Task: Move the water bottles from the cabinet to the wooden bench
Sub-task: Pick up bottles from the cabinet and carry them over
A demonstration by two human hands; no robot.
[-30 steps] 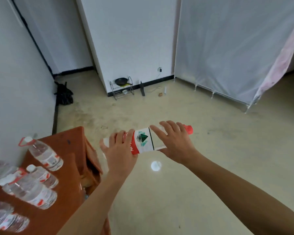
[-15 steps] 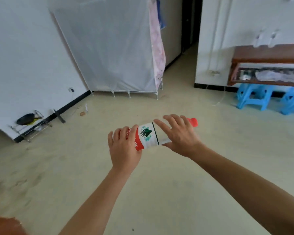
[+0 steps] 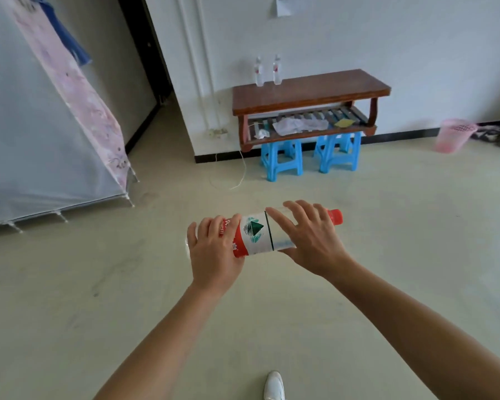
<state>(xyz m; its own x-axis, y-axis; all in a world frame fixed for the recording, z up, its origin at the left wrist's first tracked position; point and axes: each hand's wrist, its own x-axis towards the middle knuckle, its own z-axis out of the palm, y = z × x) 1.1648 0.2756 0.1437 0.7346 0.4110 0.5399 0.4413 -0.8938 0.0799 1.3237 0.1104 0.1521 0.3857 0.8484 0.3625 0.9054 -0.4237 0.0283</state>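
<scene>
I hold a clear water bottle (image 3: pixel 256 233) with a red-and-white label and red cap sideways in front of me, cap pointing right. My left hand (image 3: pixel 214 249) wraps its base end and my right hand (image 3: pixel 309 238) grips its neck end. Ahead against the white wall stands the wooden bench (image 3: pixel 309 92), resting on two blue stools (image 3: pixel 283 158). Two upright water bottles (image 3: pixel 267 71) stand at the bench's back left corner. The cabinet is out of view.
A fabric wardrobe (image 3: pixel 41 125) with a pink flap fills the left side. A dark doorway (image 3: pixel 145 50) opens beside it. A pink basket (image 3: pixel 453 135) sits on the floor at right. A white cord (image 3: pixel 237 180) trails on the floor. My white shoe (image 3: pixel 274 385) shows below.
My view has swung right, away from the cabinet with its bottles and past the wardrobe, to face the wooden bench. Both hands keep the same hold on the bottle.
</scene>
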